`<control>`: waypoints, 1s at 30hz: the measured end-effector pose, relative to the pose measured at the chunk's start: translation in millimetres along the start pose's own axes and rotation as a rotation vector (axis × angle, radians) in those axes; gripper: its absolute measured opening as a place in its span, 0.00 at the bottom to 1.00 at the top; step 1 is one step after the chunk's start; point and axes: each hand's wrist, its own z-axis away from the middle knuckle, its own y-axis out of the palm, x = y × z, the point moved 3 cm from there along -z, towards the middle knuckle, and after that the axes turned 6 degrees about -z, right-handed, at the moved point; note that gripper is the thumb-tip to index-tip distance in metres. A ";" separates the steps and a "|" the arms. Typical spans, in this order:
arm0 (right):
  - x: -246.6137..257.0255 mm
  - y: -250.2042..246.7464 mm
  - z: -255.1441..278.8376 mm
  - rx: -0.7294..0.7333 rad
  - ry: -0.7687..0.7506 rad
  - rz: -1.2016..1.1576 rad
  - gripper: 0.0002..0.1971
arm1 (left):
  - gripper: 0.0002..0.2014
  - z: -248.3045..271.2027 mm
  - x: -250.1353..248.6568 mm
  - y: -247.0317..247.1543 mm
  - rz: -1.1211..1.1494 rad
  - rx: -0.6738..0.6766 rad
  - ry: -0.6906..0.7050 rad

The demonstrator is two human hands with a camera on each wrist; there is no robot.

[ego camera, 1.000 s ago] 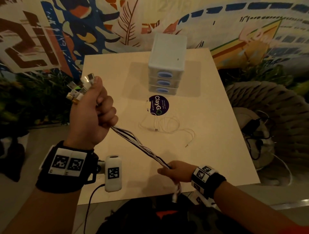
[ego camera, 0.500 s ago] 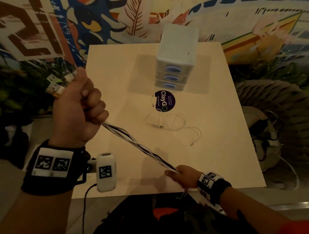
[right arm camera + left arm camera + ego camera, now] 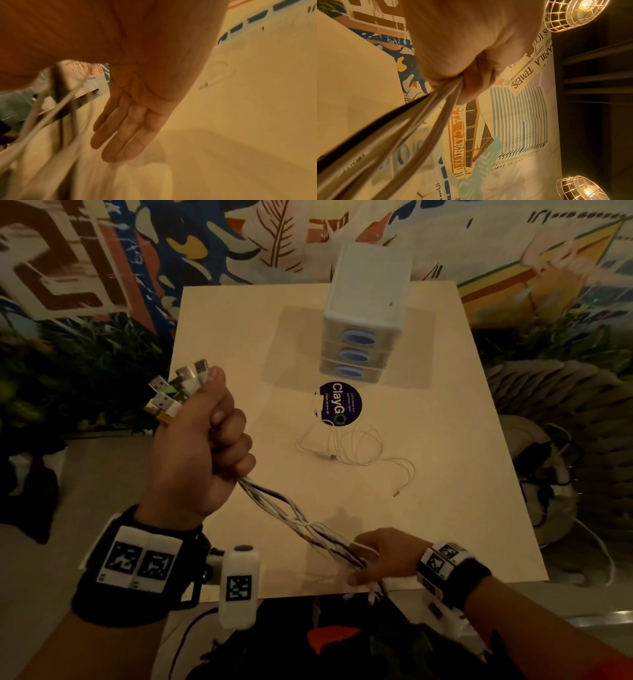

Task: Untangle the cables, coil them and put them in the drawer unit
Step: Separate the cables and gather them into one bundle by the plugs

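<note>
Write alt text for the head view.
A left hand grips a black-and-white cable bundle below its USB plugs, stretched down to a right hand holding it at the near edge of the table. Beyond lie a loose white cable and a closed three-drawer unit.

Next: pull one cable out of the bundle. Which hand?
Right, likely: right hand holds the cable bundle at its loose tail, three fingers free; left hand grips it by the USB plugs.
</note>
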 end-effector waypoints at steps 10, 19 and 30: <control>41.2 -127.6 -11.3 -0.396 -0.007 0.266 0.13 | 0.23 7.5 14.7 -6.0 0.010 -0.015 -0.027; 77.4 -101.7 -123.0 -0.572 0.065 0.564 0.22 | 0.22 12.9 27.9 -4.0 0.016 -0.010 -0.040; 101.6 -130.8 -71.7 -0.742 -0.053 0.274 0.08 | 0.22 16.6 31.9 -15.4 -0.011 -0.041 0.002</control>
